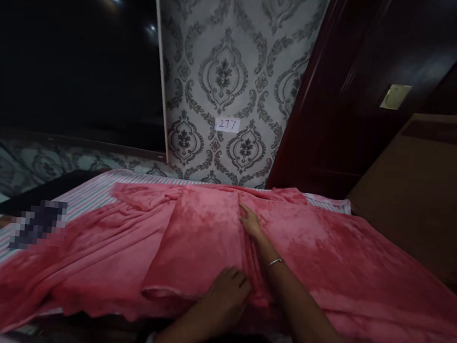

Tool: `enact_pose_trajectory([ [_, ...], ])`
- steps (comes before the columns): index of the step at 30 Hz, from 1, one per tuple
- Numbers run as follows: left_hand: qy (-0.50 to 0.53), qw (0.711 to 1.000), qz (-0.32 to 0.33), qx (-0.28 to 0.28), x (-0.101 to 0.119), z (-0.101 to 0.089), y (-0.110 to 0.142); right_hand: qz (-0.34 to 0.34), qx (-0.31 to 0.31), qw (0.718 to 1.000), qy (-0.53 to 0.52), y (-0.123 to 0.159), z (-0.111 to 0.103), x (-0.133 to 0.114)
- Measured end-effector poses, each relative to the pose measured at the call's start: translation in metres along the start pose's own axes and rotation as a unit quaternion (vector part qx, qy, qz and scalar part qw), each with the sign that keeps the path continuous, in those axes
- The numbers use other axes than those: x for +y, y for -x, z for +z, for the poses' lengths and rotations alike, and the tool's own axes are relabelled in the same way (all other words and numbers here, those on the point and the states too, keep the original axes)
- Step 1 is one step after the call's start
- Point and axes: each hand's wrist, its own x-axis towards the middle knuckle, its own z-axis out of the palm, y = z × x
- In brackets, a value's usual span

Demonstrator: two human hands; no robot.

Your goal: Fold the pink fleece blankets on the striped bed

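A pink fleece blanket (190,238) lies spread over a striped sheet (84,195) on a bed, with one flap folded across its middle. My left hand (227,295) rests near the front edge, its fingers curled down onto the folded flap. Farther in, my right hand (250,222) lies flat with fingers stretched along a crease of the blanket; a thin bangle circles its wrist.
Damask wallpaper with a small label reading 217 (227,124) rises behind the bed. A dark wooden door (360,98) and a brown headboard panel (428,196) stand to the right. A dark window (70,48) fills the left; a blurred dark object (37,223) lies on the sheet.
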Motion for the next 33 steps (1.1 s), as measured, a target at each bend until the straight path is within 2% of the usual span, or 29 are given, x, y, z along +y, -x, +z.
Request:
enact_pose_trajectory([
  [3,0.045,0.999,0.008,0.0,0.002,-0.01,0.004,-0.004,-0.005,0.998,0.061,0.004,-0.001,0.001],
  [8,0.187,0.982,0.004,-0.012,-0.007,-0.04,0.016,-0.011,-0.031,0.988,0.154,0.011,-0.006,-0.002],
  [10,0.23,0.972,-0.027,0.033,-0.019,-0.051,0.026,-0.02,-0.035,0.982,0.185,0.015,-0.008,-0.008],
  [13,0.244,0.955,-0.068,0.154,-0.046,-0.064,0.047,-0.042,-0.027,0.975,0.219,0.02,-0.006,-0.023],
  [15,0.225,0.944,-0.097,0.22,-0.071,-0.071,0.061,-0.079,-0.028,0.969,0.231,0.023,0.003,-0.035],
  [17,0.187,0.934,-0.159,0.26,-0.101,-0.08,0.073,-0.147,-0.039,0.96,0.237,0.026,0.017,-0.046],
  [21,0.1,0.891,-0.349,0.272,-0.174,-0.104,0.089,-0.279,-0.048,0.932,0.224,0.039,0.052,-0.049],
  [24,0.068,0.856,-0.437,0.27,-0.235,-0.128,0.092,-0.294,-0.038,0.929,0.223,0.052,0.072,-0.036],
  [28,0.05,0.819,-0.518,0.24,-0.308,-0.152,0.083,-0.287,-0.016,0.932,0.222,0.064,0.082,-0.021],
  [31,0.048,0.81,-0.546,0.21,-0.35,-0.159,0.065,-0.301,-0.006,0.932,0.202,0.065,0.081,-0.018],
  [33,0.049,0.815,-0.547,0.183,-0.372,-0.158,0.051,-0.305,-0.005,0.934,0.188,0.064,0.08,-0.017],
])
